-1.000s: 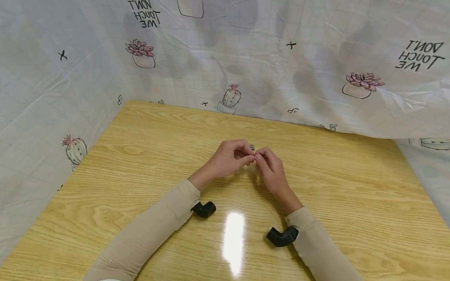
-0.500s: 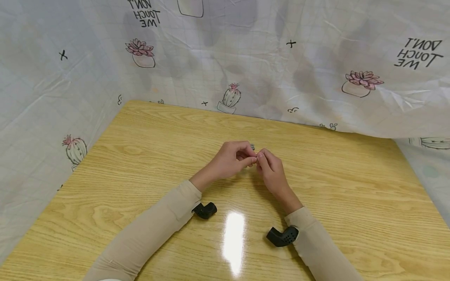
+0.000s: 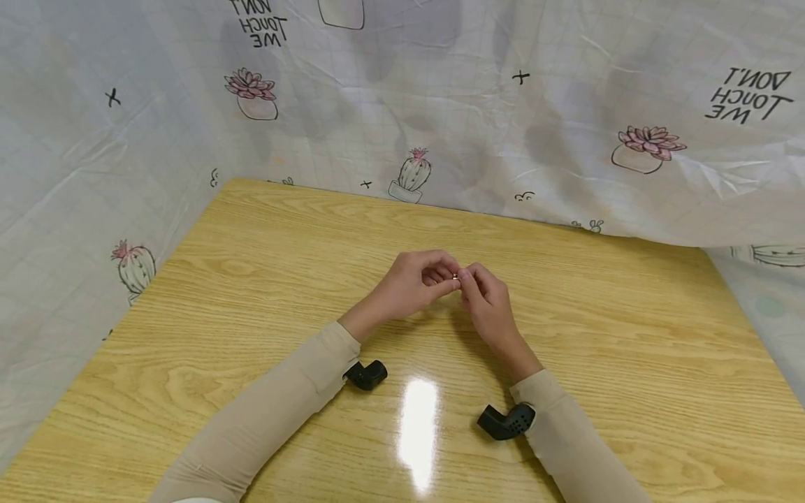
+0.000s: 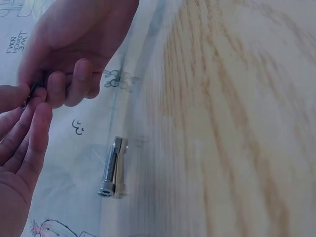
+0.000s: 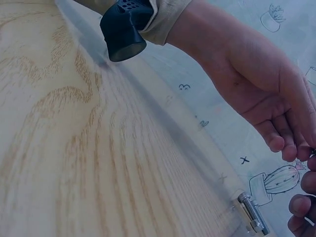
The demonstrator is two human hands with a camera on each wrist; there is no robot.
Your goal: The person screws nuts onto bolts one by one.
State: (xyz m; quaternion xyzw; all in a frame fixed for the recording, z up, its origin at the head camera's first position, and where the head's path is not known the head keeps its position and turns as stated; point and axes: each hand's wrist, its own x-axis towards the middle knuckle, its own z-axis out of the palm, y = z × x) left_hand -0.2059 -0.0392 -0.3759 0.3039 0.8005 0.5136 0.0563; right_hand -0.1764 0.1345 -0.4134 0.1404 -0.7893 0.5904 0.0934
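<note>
My left hand (image 3: 409,286) and right hand (image 3: 489,304) meet fingertip to fingertip above the table, each pinching at a small shiny metal piece (image 3: 455,277). In the left wrist view this piece (image 4: 32,90) looks dark and thin, mostly covered by the fingers, so I cannot tell its kind. A silver socket-head bolt (image 4: 109,170) with a nut near its threaded end lies on the table beyond the hands. The right wrist view shows the same bolt (image 5: 252,212) below the left hand (image 5: 256,84), near the right fingers (image 5: 302,205). The head view has it hidden behind my fingers.
The wood-grain table (image 3: 283,279) has a bright light reflection near the front. A printed plastic sheet (image 3: 472,105) hangs along its back and sides. Black camera mounts (image 3: 506,423) stick out from both sleeves.
Both hands have shifted only slightly and stay together. The bolt on the table, seen earlier just behind the fingertips, is now covered; a metal glint shows between the fingers.
</note>
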